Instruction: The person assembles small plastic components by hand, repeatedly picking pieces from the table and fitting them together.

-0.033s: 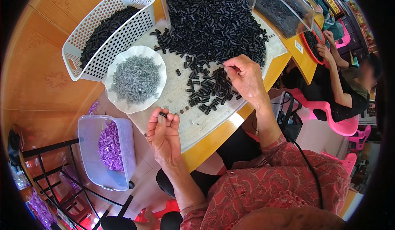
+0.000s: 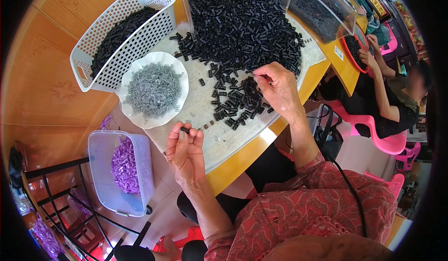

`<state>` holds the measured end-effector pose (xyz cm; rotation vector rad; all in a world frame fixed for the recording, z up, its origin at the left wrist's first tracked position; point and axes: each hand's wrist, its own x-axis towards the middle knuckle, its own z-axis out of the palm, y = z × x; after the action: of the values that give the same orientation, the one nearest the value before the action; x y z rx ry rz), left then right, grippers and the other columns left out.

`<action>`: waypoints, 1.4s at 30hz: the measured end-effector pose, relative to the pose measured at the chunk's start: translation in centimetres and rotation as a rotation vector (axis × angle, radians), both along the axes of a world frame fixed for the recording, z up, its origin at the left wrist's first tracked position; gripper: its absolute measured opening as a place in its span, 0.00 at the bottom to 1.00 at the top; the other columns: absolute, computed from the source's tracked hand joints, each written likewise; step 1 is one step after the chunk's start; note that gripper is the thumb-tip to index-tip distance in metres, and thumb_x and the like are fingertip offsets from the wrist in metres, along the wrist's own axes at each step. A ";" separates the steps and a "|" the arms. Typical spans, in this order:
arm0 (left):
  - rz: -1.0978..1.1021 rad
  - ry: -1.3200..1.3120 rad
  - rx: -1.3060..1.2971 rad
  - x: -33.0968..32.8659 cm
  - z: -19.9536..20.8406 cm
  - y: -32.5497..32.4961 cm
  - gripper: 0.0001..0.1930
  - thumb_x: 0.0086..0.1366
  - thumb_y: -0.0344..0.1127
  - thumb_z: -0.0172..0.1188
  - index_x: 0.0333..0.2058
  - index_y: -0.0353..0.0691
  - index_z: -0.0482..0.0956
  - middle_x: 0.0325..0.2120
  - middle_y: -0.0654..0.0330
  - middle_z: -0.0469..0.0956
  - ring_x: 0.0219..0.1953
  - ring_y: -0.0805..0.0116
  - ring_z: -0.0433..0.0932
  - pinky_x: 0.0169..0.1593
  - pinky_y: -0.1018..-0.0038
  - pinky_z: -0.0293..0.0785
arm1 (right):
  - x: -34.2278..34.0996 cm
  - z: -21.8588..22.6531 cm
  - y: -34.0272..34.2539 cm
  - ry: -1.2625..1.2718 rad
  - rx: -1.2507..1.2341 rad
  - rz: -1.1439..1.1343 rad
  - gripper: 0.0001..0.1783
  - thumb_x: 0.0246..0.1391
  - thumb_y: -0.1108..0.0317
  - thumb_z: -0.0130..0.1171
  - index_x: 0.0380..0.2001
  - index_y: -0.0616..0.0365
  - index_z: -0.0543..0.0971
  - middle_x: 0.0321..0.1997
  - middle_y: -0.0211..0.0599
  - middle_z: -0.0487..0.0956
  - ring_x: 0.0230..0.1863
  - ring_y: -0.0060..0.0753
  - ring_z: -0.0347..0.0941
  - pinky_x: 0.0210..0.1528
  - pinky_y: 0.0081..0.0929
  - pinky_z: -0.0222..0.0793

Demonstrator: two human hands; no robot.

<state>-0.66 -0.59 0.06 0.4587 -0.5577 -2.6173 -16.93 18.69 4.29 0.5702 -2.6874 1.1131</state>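
Observation:
Between the thumb and fingers of my left hand (image 2: 186, 153) is a small black plastic piece (image 2: 185, 130), held just off the near left edge of the table. My right hand (image 2: 281, 90) is closed in a pinch over the right side of a small heap of black pieces (image 2: 239, 100); whether anything is between those fingertips cannot be made out. Beyond it spreads a large pile of similar black pieces (image 2: 242, 23). A white scalloped bowl (image 2: 183, 97) full of small clear plastic parts (image 2: 154, 90) stands to the left, up from my left hand.
A white perforated basket (image 2: 142, 39) of black parts stands at the far left. Below the table, a translucent tub (image 2: 100, 167) contains purple pieces (image 2: 125, 167). A clear bin (image 2: 317, 13) stands far right. Another person (image 2: 389, 97) works over a red basin (image 2: 353, 53).

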 end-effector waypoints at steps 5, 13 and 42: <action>0.003 -0.001 -0.001 0.0 -0.1 -0.1 0.13 0.64 0.25 0.55 0.48 0.32 0.74 0.42 0.52 0.76 0.39 0.66 0.76 0.49 0.65 0.75 | 0.3 -0.2 -1.4 0.032 0.077 0.016 0.03 0.45 0.71 0.62 0.27 0.56 0.81 0.28 0.38 0.75 0.33 0.43 0.73 0.36 0.36 0.69; 0.027 -0.009 -0.010 0.5 0.0 -0.4 0.13 0.64 0.24 0.54 0.47 0.32 0.74 0.42 0.52 0.76 0.39 0.66 0.76 0.49 0.65 0.75 | 0.3 -1.1 -3.9 0.105 0.299 0.075 0.06 0.42 0.68 0.64 0.26 0.56 0.83 0.31 0.39 0.76 0.37 0.44 0.70 0.40 0.38 0.66; 0.005 0.132 0.183 1.0 1.0 0.4 0.14 0.64 0.24 0.55 0.49 0.36 0.75 0.42 0.54 0.77 0.38 0.69 0.77 0.46 0.70 0.77 | 8.4 1.3 -7.7 -0.536 -0.735 0.552 0.10 0.54 0.82 0.57 0.41 0.68 0.78 0.38 0.34 0.76 0.40 0.21 0.74 0.43 0.15 0.70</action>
<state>0.30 -0.23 1.06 0.3390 -0.2758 -2.6813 -8.51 11.01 5.56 0.9872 -2.2168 2.5433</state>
